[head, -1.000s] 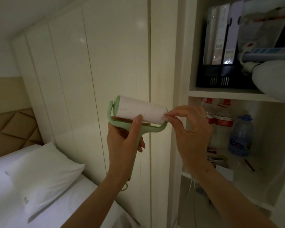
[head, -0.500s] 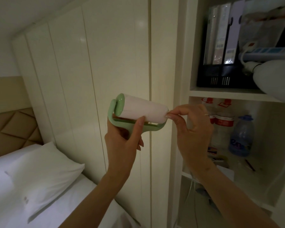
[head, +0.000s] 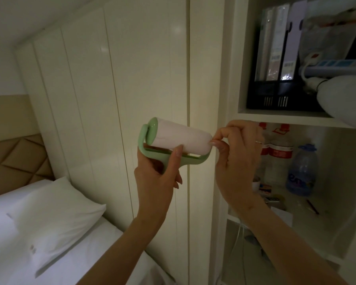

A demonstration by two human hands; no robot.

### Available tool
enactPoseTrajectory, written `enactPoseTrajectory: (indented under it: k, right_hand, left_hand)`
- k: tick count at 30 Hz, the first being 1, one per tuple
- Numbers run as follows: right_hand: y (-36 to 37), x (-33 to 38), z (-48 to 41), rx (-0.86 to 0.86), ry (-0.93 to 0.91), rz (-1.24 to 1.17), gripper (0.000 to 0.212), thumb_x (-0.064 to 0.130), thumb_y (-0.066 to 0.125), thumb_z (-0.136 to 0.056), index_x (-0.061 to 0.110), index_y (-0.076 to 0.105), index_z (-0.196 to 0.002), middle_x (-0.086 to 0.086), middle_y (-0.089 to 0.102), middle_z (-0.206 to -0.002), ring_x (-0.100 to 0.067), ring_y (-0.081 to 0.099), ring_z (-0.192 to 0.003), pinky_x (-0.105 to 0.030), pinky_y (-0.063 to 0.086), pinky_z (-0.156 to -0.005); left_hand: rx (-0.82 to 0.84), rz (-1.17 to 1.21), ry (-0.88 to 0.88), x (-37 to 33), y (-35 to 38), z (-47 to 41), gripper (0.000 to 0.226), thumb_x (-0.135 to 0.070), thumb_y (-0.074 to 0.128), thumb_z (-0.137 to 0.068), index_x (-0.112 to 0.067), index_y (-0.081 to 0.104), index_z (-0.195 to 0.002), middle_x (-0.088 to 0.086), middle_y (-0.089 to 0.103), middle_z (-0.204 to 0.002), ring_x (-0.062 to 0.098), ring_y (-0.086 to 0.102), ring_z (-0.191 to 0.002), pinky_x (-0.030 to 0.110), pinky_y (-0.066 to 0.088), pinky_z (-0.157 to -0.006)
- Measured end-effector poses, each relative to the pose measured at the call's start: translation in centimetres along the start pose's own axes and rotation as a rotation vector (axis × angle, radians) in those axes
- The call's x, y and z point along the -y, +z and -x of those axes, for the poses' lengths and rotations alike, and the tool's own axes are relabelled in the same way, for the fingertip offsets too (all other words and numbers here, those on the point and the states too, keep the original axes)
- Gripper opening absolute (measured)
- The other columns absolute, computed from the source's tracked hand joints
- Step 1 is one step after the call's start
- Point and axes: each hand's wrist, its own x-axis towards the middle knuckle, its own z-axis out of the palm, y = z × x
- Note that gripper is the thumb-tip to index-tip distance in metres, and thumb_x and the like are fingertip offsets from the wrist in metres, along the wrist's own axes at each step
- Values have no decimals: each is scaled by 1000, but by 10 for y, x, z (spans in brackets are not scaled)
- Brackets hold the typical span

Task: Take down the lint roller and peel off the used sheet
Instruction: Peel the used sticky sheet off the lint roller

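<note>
A lint roller (head: 179,138) with a pale green frame and a white paper roll is held up in front of the white wardrobe doors. My left hand (head: 158,177) grips its green handle from below, the thumb resting on the roll's lower edge. My right hand (head: 236,153) is at the roll's right end, thumb and forefinger pinched at the edge of the outer sheet. No sheet has visibly lifted from the roll.
White wardrobe panels (head: 111,99) fill the background. At right, open shelves (head: 275,118) hold black file boxes (head: 275,95), a power strip (head: 337,64) and water bottles (head: 302,171). A bed with a white pillow (head: 49,212) lies at lower left.
The roller has tilted and risen slightly, its handle sunk deeper into my left hand. My right fingertips have stayed pinched at the roll's right end.
</note>
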Motion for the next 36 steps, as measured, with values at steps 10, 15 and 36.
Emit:
enactPoseTrajectory:
  k: [10,15,36]
  right_hand:
    - [-6,2,12,71,144,-287,19,37,42,-91,20,51,-91,9,50,-92,-5,44,-91,-26,39,-81]
    - [-11,2,15,150,76,-288,33,38,56,-85,20,55,-112,-1,57,-108,-12,49,-104,-26,39,-92]
    - [-21,14,7,124,175,-434,10,18,67,-78,18,63,-87,9,66,-99,-8,63,-97,-56,46,-88]
  left_hand:
    - [9,90,-110,-8,-3,-1,38,-40,59,-73,-15,55,-100,-3,65,-61,11,58,-42,21,47,-39]
    - [104,176,-206,-12,-5,-3,39,-42,55,-72,-9,55,-94,0,61,-49,11,53,-35,21,43,-36]
    - [98,171,-157,-15,-8,5,29,-38,56,-72,-18,56,-92,-2,66,-57,10,56,-38,21,46,-36]
